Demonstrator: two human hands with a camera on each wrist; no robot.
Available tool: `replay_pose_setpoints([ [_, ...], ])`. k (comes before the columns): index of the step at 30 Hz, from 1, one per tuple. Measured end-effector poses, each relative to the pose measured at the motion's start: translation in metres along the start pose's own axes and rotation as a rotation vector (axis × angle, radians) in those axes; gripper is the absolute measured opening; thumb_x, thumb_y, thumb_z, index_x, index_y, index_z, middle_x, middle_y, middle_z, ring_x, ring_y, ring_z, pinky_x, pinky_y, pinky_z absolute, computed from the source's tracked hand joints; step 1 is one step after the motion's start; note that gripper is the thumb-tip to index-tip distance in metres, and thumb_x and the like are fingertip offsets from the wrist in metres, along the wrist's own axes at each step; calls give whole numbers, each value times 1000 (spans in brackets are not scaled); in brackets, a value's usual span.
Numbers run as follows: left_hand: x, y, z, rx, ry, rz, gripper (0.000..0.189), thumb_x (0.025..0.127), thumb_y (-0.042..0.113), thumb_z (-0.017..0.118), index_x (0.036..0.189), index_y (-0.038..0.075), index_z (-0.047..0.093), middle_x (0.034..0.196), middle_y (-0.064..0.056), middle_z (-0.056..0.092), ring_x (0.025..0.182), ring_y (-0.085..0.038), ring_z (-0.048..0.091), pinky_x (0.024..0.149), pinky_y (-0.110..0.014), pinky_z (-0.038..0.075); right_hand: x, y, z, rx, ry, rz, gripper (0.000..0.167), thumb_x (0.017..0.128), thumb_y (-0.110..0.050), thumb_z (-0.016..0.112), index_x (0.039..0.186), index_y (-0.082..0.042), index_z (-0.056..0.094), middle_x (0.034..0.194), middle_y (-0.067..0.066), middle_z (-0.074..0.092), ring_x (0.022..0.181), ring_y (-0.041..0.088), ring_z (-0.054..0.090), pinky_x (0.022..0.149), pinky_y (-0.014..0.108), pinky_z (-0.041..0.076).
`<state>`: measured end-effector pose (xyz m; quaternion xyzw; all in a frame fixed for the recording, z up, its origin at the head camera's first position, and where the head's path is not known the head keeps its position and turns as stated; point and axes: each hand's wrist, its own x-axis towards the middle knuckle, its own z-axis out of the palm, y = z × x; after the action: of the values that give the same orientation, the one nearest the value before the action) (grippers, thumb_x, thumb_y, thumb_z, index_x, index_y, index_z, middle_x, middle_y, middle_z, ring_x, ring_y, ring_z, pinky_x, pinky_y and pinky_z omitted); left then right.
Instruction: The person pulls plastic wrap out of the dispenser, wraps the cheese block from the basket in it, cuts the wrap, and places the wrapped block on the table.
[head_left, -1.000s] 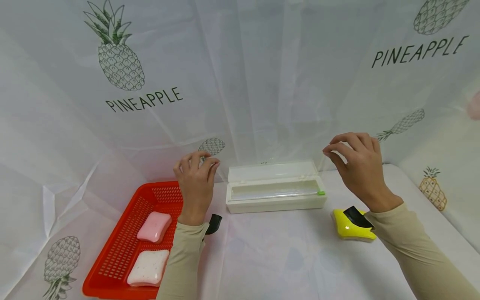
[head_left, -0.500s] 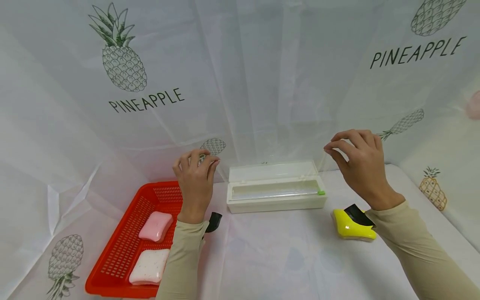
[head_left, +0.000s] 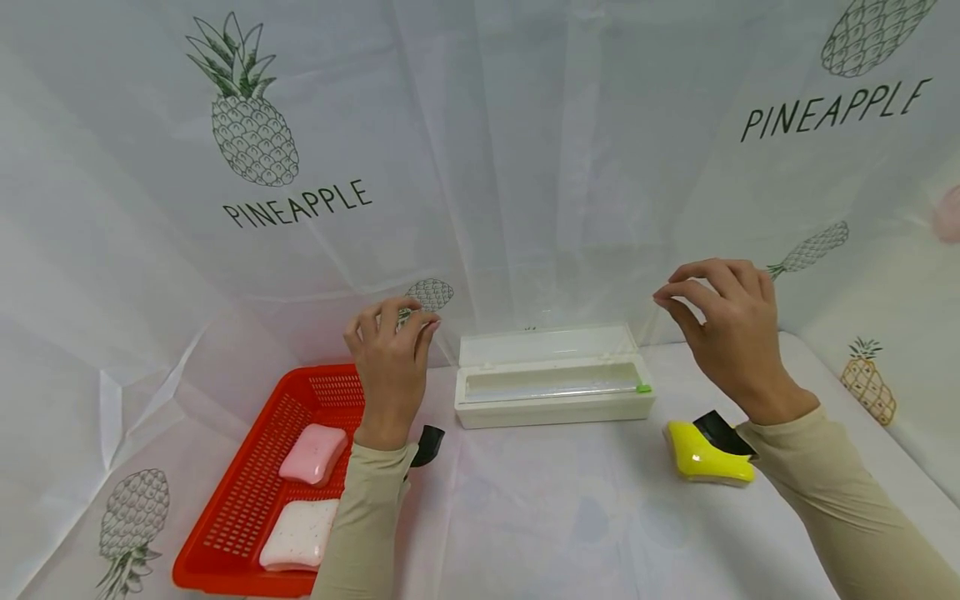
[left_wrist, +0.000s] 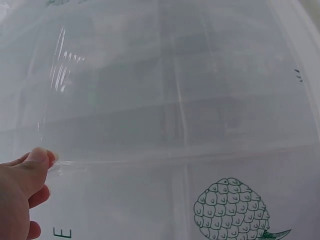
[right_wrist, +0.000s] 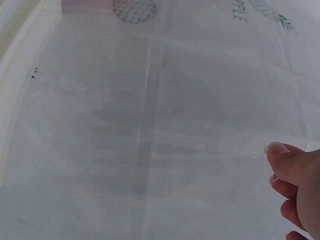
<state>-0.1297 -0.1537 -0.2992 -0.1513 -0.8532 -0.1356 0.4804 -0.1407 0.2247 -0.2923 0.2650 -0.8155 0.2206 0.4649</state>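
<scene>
A sheet of clear cling film (left_wrist: 125,110) stretches between my two hands, nearly invisible in the head view. My left hand (head_left: 390,367) pinches one corner of it between thumb and fingertips, as the left wrist view shows. On the other side my right hand (head_left: 723,333) pinches the opposite corner; faint glints of film (right_wrist: 240,165) run up to its thumb. Below and between the hands sits a white cling film dispenser box (head_left: 555,410), lid raised at the back, a green slider (head_left: 643,388) at the right end of its front bar.
At left stands a red plastic basket (head_left: 232,492) holding a pink soap bar (head_left: 313,454) and a white speckled one (head_left: 300,533). A yellow bar-shaped item (head_left: 708,454) lies under my right wrist. A pineapple-print sheet (head_left: 525,167) hangs behind the table.
My right hand has shifted slightly right and up, still pinching the film. My left hand has stayed almost in place. The box and the basket stand as before.
</scene>
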Motion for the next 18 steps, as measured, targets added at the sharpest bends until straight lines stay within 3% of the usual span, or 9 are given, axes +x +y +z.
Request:
replay_pose_setpoints([
  [7, 0, 3, -4, -7, 23, 0, 12, 95, 18, 78, 100, 8, 81, 115, -13, 68, 112, -33, 50, 98, -56, 29, -2, -4, -4, 13, 24, 13, 18, 79, 11, 84, 92, 2, 76, 104, 21, 69, 105, 49, 53, 88, 62, 32],
  [10, -3, 5, -8, -24, 43, 8, 10, 92, 15, 81, 99, 7, 80, 114, -13, 68, 110, -34, 51, 97, -57, 30, -5, -6, -7, 27, 34, 12, 5, 89, 2, 80, 93, 2, 76, 103, 21, 69, 105, 48, 53, 90, 63, 32],
  [11, -4, 6, -9, -32, 49, 12, 10, 91, 14, 81, 98, 7, 80, 113, -13, 68, 109, -34, 51, 96, -58, 30, -6, -6, -8, 33, 38, 10, 10, 96, -7, 77, 92, 2, 76, 103, 21, 69, 104, 48, 53, 90, 62, 32],
  [14, -10, 8, -15, -58, 51, 33, 8, 92, 13, 80, 97, 7, 79, 111, -13, 69, 108, -35, 52, 95, -59, 31, -11, -9, -14, 30, 23, -4, 42, 109, -33, 60, 93, 3, 75, 101, 21, 69, 102, 48, 53, 87, 59, 31],
  [16, -16, 8, -19, -88, 40, 44, 8, 94, 14, 79, 97, 7, 79, 111, -13, 71, 107, -35, 53, 95, -59, 31, -16, -11, -18, 21, 8, -14, 58, 111, -45, 49, 92, 3, 75, 99, 21, 69, 99, 47, 54, 84, 56, 30],
  [18, -24, 9, -23, -127, 27, 54, 8, 93, 12, 79, 98, 6, 79, 110, -12, 74, 107, -34, 55, 96, -58, 30, -22, -13, -23, 12, -12, -30, 62, 112, -48, 45, 91, 3, 75, 97, 21, 70, 97, 46, 54, 82, 54, 30],
])
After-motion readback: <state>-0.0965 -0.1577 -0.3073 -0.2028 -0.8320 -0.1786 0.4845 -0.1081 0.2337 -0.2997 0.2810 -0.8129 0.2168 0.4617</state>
